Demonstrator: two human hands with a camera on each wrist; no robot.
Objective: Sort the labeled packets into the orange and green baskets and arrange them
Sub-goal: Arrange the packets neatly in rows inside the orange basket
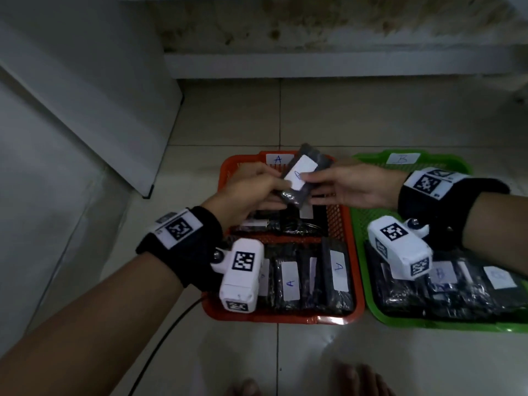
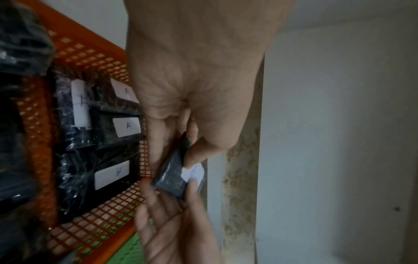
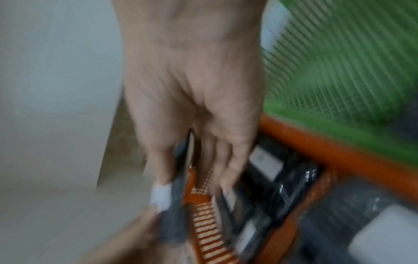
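A dark packet (image 1: 307, 172) with a white label that reads like B is held tilted above the far half of the orange basket (image 1: 285, 317), which is marked A. My left hand (image 1: 281, 192) pinches its near left end. My right hand (image 1: 311, 187) has its thumb on the label and its fingers underneath. The left wrist view shows both hands on the packet (image 2: 174, 176), beside several packets marked A (image 2: 126, 126). The green basket (image 1: 428, 324), marked B, stands to the right and holds several labelled packets (image 1: 440, 284). The right wrist view is blurred.
Both baskets sit on a tiled floor (image 1: 314, 118). A white cabinet (image 1: 85, 110) stands at the left and a stained wall step (image 1: 343, 64) at the back. A black cable (image 1: 160, 347) runs over the floor by my left forearm. Toes (image 1: 357, 378) show at the bottom edge.
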